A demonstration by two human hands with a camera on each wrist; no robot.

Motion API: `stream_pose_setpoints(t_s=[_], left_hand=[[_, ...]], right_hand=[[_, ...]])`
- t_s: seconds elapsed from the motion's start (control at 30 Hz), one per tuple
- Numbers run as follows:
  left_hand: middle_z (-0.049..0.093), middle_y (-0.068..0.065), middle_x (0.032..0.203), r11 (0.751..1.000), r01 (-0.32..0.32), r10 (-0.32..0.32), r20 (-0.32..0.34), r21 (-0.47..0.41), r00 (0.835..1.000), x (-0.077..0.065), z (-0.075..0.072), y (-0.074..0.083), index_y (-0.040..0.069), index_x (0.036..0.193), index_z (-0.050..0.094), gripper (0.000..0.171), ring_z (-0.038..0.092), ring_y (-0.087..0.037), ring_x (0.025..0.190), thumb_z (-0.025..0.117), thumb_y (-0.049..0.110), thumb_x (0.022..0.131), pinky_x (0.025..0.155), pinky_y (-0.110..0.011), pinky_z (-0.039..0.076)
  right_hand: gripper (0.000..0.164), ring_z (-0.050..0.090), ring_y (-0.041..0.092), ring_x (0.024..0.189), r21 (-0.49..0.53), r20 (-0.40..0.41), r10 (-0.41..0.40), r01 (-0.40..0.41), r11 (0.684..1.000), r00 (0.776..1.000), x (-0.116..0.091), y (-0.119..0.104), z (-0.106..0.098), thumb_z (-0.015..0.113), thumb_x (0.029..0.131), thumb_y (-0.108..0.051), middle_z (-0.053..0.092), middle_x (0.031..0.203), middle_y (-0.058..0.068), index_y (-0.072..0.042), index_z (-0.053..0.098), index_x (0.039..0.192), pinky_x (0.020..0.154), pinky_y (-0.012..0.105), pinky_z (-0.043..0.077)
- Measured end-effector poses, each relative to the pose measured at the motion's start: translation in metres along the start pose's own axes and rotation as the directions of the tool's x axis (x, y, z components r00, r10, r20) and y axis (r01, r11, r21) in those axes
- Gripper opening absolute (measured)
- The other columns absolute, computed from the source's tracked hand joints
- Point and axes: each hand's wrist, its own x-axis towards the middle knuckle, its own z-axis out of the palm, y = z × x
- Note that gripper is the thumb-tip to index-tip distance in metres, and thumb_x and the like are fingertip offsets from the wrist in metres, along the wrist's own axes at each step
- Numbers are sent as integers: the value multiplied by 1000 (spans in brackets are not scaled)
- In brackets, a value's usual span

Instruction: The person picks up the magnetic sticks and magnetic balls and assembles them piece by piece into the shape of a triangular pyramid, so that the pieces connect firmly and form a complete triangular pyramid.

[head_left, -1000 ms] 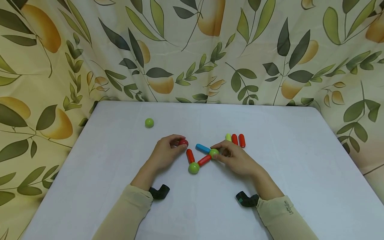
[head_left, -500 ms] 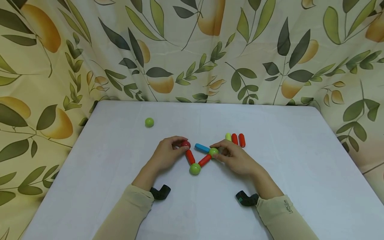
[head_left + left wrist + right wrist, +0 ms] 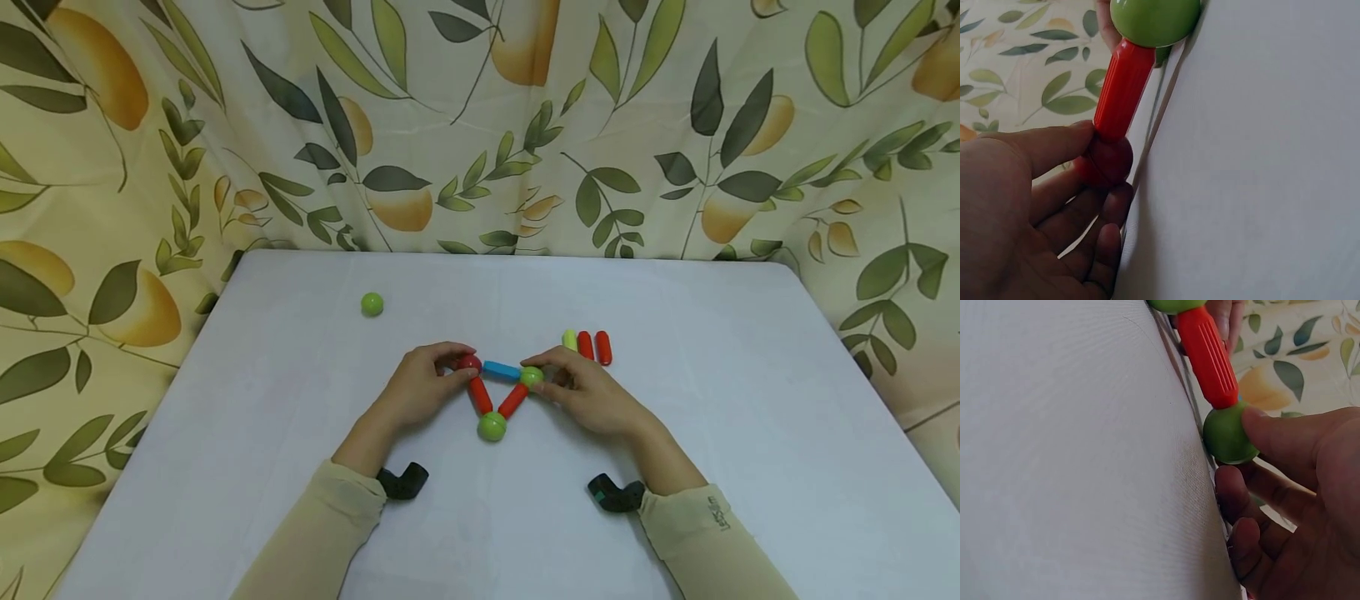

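A triangle of toy rods and balls lies mid-table in the head view. My left hand (image 3: 420, 387) pinches the red ball (image 3: 470, 363) at its left corner between thumb and fingers. The green ball (image 3: 531, 377) at the right corner is pinched by my right hand (image 3: 592, 396). Between these two runs a blue rod (image 3: 501, 370), its ends close against both balls. Two red rods, one on the left (image 3: 480, 395) and one on the right (image 3: 513, 401), slope down to a green ball (image 3: 492, 427) at the near corner, which neither hand touches.
Behind my right hand lie a yellow-green rod (image 3: 570, 340), partly hidden, and two loose red rods, a nearer one (image 3: 585, 345) and an outer one (image 3: 603, 347). A single green ball (image 3: 372, 304) sits far left on the white table (image 3: 300, 283). Patterned cloth (image 3: 480, 167) hangs behind.
My left hand has brought the red ball rightward onto the left red rod, then up to the blue rod's end. The near green ball has shifted slightly right and toward me.
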Motion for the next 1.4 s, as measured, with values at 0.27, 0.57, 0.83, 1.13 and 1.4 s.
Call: stream_pose_setpoints(t_s=[0.27, 0.57, 0.83, 1.13, 1.4], left_hand=[[71, 3, 120, 1000, 2, -2, 1, 4, 1000, -2, 2, 2, 23, 131, 71, 36, 59, -23, 112, 75, 31, 96, 101, -43, 51], [70, 5, 122, 1000, -18, 19, 37, -13, 999, -2, 2, -3, 27, 132, 69, 37, 59, -23, 120, 75, 29, 96, 108, -44, 49], [69, 6, 114, 999, -33, 33, -23, -33, 999, 1, 3, -7, 24, 131, 68, 34, 59, -18, 104, 73, 29, 98, 94, -36, 50], [70, 5, 109, 997, -61, 59, -42, -38, 997, 2, 3, -8, 22, 128, 70, 31, 60, -16, 101, 73, 28, 98, 92, -33, 49], [70, 6, 110, 998, -55, 53, -57, -30, 997, 1, 7, -7, 27, 127, 71, 28, 58, -17, 99, 72, 31, 99, 89, -33, 49]], right_hand=[[37, 56, 22, 94, -15, -19, -10, 10, 1000, 1000, 2, 3, 1, 68, 101, -22, 64, 110, -2, -27, 65, 137, 77, 30, 50], [41, 57, 21, 93, -23, -80, 1, -3, 1000, 997, 2, 4, 1, 67, 101, -20, 63, 105, 2, -23, 61, 142, 75, 30, 51], [37, 56, 20, 91, -33, -86, 1, -4, 999, 996, 3, 2, 3, 67, 102, -18, 62, 110, 4, -18, 61, 138, 75, 28, 50], [38, 58, 19, 89, -36, -106, 21, -25, 999, 994, 6, 0, 2, 69, 101, -22, 62, 112, 5, -16, 61, 138, 75, 29, 51], [26, 57, 20, 78, -38, -256, 85, -98, 994, 963, 2, -6, -10, 68, 101, -23, 59, 90, 4, -16, 66, 126, 69, 28, 47]])
